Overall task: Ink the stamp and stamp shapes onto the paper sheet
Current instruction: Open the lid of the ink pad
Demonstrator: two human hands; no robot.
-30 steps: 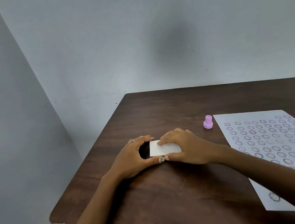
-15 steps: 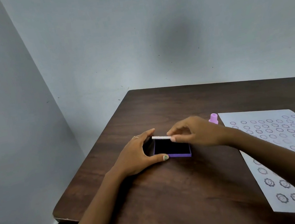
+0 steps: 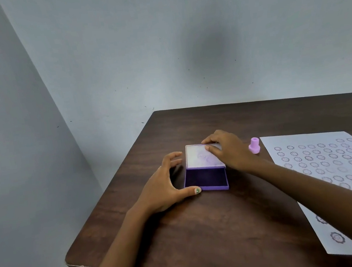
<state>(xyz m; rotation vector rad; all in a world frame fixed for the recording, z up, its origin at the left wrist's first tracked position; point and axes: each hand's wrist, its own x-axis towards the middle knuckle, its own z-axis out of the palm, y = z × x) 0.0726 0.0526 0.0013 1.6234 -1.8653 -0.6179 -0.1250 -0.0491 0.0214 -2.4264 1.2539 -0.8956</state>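
The right hand (image 3: 228,149) rests on the lid (image 3: 202,157) of the ink pad (image 3: 206,178), fingers (image 3: 213,149) pressing its far right part, thumb side at the far edge; the lid is swung fully back and lies nearly flat, its pale, ink-smudged inner face up. The left hand (image 3: 166,185) is released and curved beside the pad at its 9 o'clock, the thumb tip touching the near left corner of the purple case, the other fingers spread and clear of it. The dark inked bed lies exposed toward 6 o'clock of the lid. A pink stamp (image 3: 254,145) stands upright on the dark wooden surface (image 3: 226,227) at 3 o'clock of the right hand, untouched. Just past it, further toward 3 o'clock, lies the paper sheet (image 3: 330,172), covered with rows of round purple prints.
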